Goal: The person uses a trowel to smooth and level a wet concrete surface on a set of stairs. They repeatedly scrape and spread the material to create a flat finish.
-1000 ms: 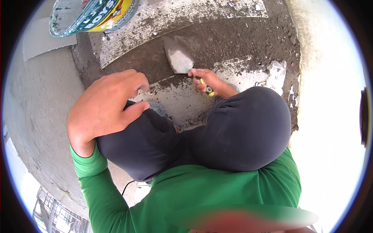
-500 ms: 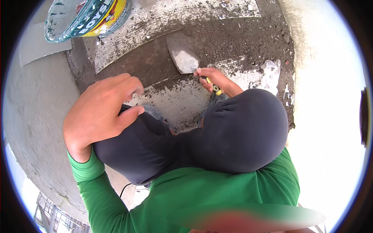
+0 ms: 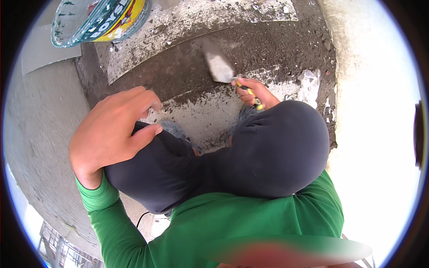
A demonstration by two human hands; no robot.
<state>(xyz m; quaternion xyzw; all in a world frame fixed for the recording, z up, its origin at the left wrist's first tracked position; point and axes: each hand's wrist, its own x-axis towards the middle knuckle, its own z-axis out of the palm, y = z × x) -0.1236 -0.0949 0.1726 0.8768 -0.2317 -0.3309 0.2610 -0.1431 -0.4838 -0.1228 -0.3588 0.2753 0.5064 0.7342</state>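
My right hand (image 3: pixel 254 93) is closed around the yellow-and-black handle of a pointed trowel (image 3: pixel 220 68). The trowel's grey blade is over a dark, damp strip of mortar (image 3: pixel 174 67), its far tip blurred by motion; whether it touches the mortar I cannot tell. My left hand (image 3: pixel 114 127) holds nothing and rests by my left knee, fingers loosely curled and the thumb apart from them.
A green and yellow bucket (image 3: pixel 127 24) smeared with dried material stands at the far left. Pale boards (image 3: pixel 187 27) spattered with mortar lie on the ground. Crumpled clear plastic (image 3: pixel 309 87) sits at the right. Walls rise at the left (image 3: pixel 44 116) and right (image 3: pixel 357 67).
My right hand and the trowel have moved a little to the right, and the blade has turned slightly. My left hand stays nearly where it was.
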